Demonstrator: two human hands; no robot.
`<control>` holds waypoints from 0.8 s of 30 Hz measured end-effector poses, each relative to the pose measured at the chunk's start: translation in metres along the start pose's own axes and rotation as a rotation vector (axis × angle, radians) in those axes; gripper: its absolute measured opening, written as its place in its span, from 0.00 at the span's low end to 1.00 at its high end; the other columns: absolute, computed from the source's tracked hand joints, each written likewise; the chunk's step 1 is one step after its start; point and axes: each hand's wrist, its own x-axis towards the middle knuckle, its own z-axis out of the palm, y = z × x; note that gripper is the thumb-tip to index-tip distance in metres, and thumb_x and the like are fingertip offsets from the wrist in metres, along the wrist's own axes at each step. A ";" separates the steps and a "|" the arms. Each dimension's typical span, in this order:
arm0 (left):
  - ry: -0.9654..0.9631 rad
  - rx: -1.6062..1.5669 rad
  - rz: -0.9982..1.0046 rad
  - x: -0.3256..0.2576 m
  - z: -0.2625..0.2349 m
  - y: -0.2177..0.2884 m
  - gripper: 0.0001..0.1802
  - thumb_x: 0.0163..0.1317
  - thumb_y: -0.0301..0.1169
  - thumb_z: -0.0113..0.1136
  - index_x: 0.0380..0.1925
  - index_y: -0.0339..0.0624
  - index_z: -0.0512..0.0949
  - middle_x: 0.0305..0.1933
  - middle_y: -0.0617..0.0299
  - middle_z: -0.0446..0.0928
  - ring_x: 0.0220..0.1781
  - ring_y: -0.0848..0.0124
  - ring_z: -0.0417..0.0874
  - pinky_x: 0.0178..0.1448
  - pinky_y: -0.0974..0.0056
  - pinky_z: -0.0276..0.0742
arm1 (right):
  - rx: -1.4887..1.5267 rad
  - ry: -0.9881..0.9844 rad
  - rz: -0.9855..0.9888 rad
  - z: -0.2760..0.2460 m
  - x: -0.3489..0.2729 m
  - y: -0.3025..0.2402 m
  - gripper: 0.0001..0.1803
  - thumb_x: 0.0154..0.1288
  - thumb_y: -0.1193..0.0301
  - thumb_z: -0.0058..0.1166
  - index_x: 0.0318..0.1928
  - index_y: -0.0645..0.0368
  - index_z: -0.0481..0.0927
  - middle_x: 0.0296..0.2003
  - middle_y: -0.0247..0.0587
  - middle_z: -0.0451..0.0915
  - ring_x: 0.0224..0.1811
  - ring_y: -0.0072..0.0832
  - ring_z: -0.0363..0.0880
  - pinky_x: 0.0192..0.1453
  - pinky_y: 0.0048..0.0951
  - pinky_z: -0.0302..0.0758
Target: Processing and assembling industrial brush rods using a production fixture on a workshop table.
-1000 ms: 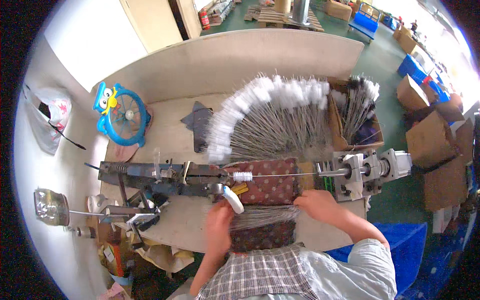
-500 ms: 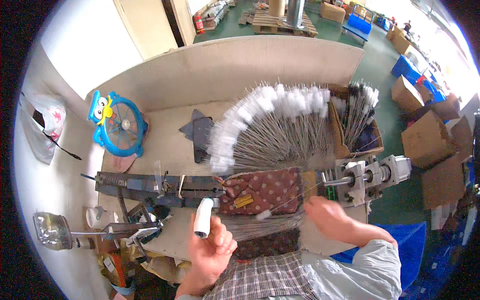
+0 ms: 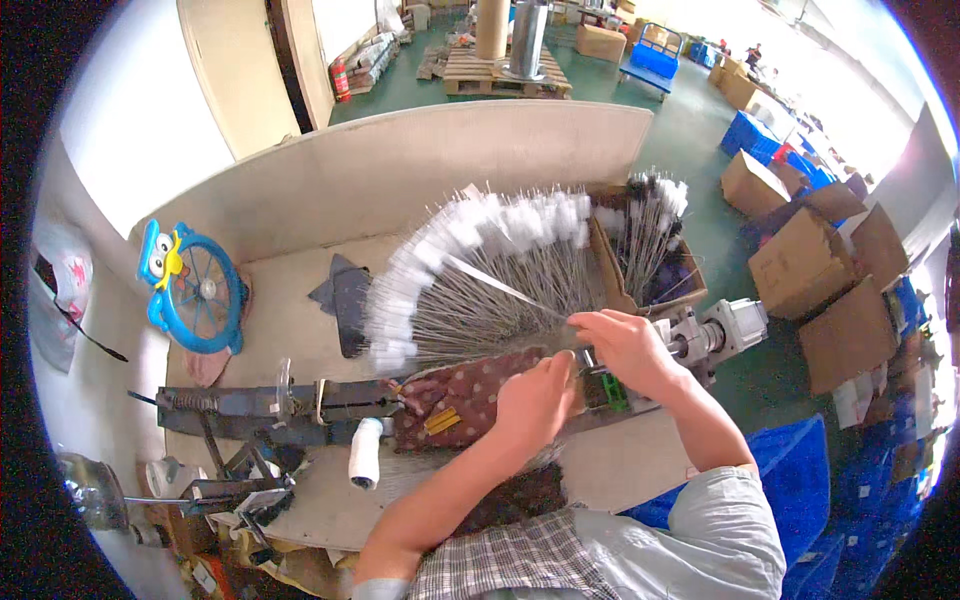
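My right hand (image 3: 632,350) is beside the metal spindle at the bench's right end, fingers pinched together. From its fingertips a long thin pale strip (image 3: 500,284) slants up and left over the fan of brushes; its exact kind is blurred. My left hand (image 3: 538,402) is closed just below, next to the spindle, and its grip is hidden. Wire-stemmed brushes with white bristle heads (image 3: 405,290) lie fanned out behind both hands. Under my left forearm is a dotted maroon cloth (image 3: 465,390) bearing a small yellow block (image 3: 441,420).
The spindle unit (image 3: 738,328) bounds the right end. A box (image 3: 690,290) of black-tipped brushes stands behind it. To the left are a dark metal rail (image 3: 240,408), a white tube (image 3: 365,455) and a blue toy-shaped fan (image 3: 205,295). Blue sheeting (image 3: 790,480) hangs at the right.
My left hand has moved right, from beside the white tube to the spindle. My right hand has risen and now has the pale strip at its fingertips. The view has shifted.
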 end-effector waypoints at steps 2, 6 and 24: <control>-0.028 0.177 0.023 0.013 0.004 -0.006 0.08 0.53 0.31 0.58 0.33 0.43 0.75 0.30 0.58 0.76 0.30 0.57 0.79 0.33 0.55 0.75 | 0.011 -0.008 0.051 0.001 0.000 0.004 0.08 0.58 0.74 0.51 0.39 0.57 0.77 0.33 0.47 0.79 0.35 0.44 0.78 0.36 0.37 0.75; 0.088 0.510 0.172 0.044 0.000 -0.018 0.02 0.49 0.29 0.52 0.22 0.45 0.72 0.24 0.59 0.72 0.31 0.61 0.76 0.36 0.58 0.70 | -0.008 -0.041 0.134 0.004 -0.005 0.020 0.06 0.57 0.72 0.53 0.36 0.56 0.76 0.29 0.47 0.78 0.32 0.45 0.78 0.34 0.38 0.74; 0.199 0.058 -0.294 -0.125 -0.060 -0.035 0.13 0.56 0.31 0.59 0.42 0.40 0.77 0.36 0.58 0.78 0.36 0.64 0.79 0.39 0.61 0.75 | 0.244 -0.174 -0.563 0.117 0.051 -0.058 0.06 0.43 0.67 0.56 0.18 0.52 0.74 0.22 0.30 0.75 0.32 0.34 0.74 0.35 0.33 0.74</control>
